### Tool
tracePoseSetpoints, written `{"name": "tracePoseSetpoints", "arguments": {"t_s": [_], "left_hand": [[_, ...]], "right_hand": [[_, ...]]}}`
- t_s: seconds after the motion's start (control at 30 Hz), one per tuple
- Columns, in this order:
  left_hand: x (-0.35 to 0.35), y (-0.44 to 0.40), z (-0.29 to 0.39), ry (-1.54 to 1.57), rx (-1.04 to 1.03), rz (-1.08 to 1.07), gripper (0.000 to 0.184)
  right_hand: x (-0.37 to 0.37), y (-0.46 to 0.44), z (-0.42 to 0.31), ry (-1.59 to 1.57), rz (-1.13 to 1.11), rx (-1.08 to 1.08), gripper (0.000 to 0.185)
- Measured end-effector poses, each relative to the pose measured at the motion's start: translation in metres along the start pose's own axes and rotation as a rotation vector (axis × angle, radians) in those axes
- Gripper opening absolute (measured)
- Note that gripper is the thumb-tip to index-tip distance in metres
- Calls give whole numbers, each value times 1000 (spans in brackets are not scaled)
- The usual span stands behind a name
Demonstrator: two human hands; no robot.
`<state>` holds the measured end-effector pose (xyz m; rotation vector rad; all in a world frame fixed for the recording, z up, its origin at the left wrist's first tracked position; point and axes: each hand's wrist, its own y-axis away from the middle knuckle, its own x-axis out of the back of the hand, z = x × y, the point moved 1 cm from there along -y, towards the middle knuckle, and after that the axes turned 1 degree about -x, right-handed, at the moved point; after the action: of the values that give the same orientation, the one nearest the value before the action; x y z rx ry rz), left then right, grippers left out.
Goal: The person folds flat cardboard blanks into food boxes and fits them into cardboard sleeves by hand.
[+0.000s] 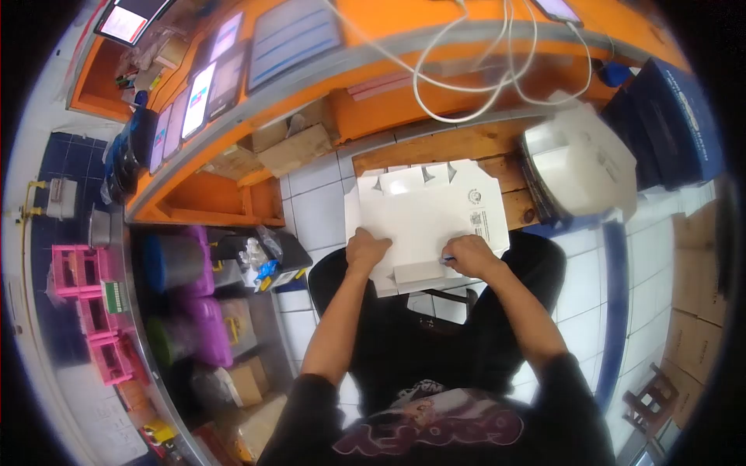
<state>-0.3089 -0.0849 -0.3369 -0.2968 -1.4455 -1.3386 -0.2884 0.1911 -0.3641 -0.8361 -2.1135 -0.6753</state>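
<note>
A flat white cardboard box blank [423, 221] with cut flaps and small dark print lies across my lap. My left hand [367, 251] presses on its left part, thumb stretched out to the right over the card. My right hand [472, 256] is closed round a small blue object [448, 258] at the blank's lower right, beside a raised flap [418, 272]. Only a blue tip of that object shows, so what it is cannot be made out.
Above the lap runs an orange counter [373, 46] with phones, a tablet [294, 39] and looped white cables [458, 89]. Stacked white cardboard blanks [583, 159] lie at the right, near a dark blue box [672, 116]. Shelves with purple bins [206, 318] stand at the left.
</note>
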Motion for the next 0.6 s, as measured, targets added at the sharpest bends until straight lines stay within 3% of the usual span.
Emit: {"name": "tracePoseSetpoints", "arguments": {"t_s": [0.1,0.13,0.17,0.23,0.33,0.37,0.4,0.43,0.5,0.53,0.6], "left_hand": [[-1,27,31,-27,54,95,69],[-14,32,38,-154,7,213,43],[-32,29,43,-152,21,209,43],[-71,17,43,-371,-92,593,19],[-78,21,57,-569,-85,647,6],[-75,20,59,-548,-81,670,6],[-82,14,53,-494,-87,664,7],[-77,14,52,-450,-103,658,8],[-69,16,51,-382,-69,613,6],[-62,18,46,-298,-48,543,11],[-43,25,36,-225,-41,479,16]], "right_hand": [[-5,6,0,50,23,-25,13],[-6,6,0,84,25,-45,16],[-5,6,0,80,14,-36,16],[-6,11,-1,52,106,-1,16],[-4,16,-11,51,80,23,17],[1,14,-6,62,95,62,17],[45,9,-30,83,-340,-116,30],[49,7,-25,98,-310,-115,30],[45,9,-12,130,46,-15,53],[49,2,-7,108,-83,-130,65],[24,1,6,229,-46,-124,64]]}}
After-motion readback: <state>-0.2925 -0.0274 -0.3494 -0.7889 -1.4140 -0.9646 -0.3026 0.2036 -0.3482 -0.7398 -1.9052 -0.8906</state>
